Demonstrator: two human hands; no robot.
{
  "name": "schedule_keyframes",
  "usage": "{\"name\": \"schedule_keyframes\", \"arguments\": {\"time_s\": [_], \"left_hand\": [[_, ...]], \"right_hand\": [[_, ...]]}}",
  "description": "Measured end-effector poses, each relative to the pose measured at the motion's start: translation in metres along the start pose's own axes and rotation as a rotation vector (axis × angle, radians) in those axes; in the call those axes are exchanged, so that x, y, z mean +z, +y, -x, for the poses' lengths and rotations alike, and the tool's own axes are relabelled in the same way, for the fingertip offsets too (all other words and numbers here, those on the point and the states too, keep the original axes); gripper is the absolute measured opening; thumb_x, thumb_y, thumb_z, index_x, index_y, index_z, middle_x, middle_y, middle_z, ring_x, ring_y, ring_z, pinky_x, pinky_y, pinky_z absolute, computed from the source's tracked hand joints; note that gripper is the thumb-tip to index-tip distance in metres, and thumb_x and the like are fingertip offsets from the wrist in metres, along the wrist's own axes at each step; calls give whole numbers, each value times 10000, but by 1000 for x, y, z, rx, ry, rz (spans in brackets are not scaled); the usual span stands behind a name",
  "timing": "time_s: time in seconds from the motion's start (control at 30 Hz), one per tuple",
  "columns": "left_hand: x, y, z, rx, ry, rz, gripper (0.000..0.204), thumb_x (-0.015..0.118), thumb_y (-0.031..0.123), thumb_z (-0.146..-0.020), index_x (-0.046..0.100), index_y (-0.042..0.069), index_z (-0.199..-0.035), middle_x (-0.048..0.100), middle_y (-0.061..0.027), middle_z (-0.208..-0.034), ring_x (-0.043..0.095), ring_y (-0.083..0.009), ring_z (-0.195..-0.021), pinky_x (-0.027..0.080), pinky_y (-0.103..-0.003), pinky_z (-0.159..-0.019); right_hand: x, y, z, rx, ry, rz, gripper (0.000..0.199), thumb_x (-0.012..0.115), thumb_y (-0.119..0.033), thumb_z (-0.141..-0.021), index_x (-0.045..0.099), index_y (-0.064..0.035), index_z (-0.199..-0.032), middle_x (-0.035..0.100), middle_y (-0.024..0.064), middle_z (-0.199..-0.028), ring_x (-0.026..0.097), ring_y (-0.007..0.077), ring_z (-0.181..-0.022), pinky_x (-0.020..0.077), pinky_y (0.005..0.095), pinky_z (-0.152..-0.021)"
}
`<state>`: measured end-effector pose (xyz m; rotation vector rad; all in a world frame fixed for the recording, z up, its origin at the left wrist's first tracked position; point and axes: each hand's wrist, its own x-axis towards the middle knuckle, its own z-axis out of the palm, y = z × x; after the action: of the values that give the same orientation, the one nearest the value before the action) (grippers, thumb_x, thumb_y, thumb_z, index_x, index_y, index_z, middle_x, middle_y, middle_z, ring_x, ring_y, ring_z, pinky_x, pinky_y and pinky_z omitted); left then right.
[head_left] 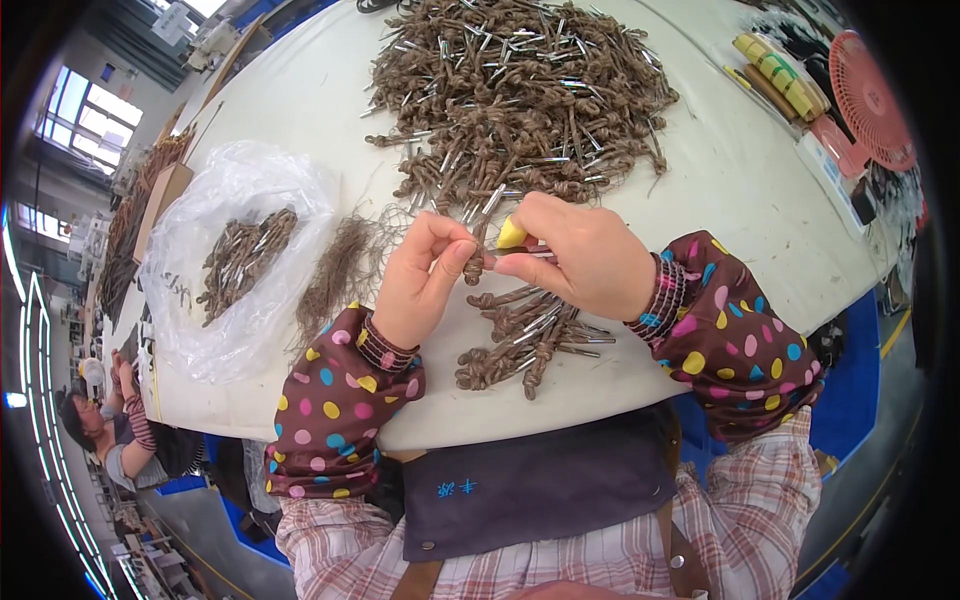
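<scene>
Item: knotted brown cord [474, 268], pinched by my left hand [425, 280]; right hand [580, 255] grips a yellow-handled tool [511, 235]. I'd hold the knot steady.

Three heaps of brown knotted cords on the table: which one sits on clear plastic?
The heap of brown knotted cords on the left, lying in the opened clear plastic bag. The big far pile and the small pile by the hands lie on the bare white table.

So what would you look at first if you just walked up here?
Probably the big heap of brown knotted cords at the far side of the white table. Next, the left hand and right hand in the middle pinching one cord together, in polka-dot sleeves. A clear bag with more cords lies at the left.
</scene>
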<state>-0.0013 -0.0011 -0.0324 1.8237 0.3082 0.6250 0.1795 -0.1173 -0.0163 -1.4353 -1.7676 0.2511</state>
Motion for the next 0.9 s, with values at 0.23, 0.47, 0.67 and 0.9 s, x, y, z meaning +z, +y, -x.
{"name": "schedule_keyframes", "arguments": {"time_s": [0.23,0.47,0.67,0.9], "left_hand": [[0,-3,3,33,52,-161,102,549,110,-931,530,18,-970,599,-38,-852,585,-106,-792,463,-239,-731],[1,-9,3,20,34,-117,97,552,106,-928,533,20,-967,601,-37,-837,582,-103,-783,460,-238,-723],[1,-7,2,-18,-7,-149,117,549,132,-937,532,19,-960,601,-33,-809,575,-92,-763,452,-227,-703],[2,-5,-1,-57,-84,150,80,454,123,-980,452,45,-995,590,-38,-864,589,-104,-785,457,-236,-731]], "right_hand": [[8,-1,0,-54,51,189,273,616,-338,-845,521,-83,-856,547,52,-795,590,260,-599,464,355,-502],[8,0,0,-106,38,266,268,628,-329,-830,520,-85,-852,534,46,-797,587,255,-589,459,356,-490],[8,-1,1,-75,19,221,274,632,-330,-826,518,-82,-849,540,44,-797,590,259,-605,461,365,-504],[-7,9,-8,3,97,-60,374,728,-317,-765,557,-57,-972,566,49,-818,564,187,-622,455,293,-564]]}}
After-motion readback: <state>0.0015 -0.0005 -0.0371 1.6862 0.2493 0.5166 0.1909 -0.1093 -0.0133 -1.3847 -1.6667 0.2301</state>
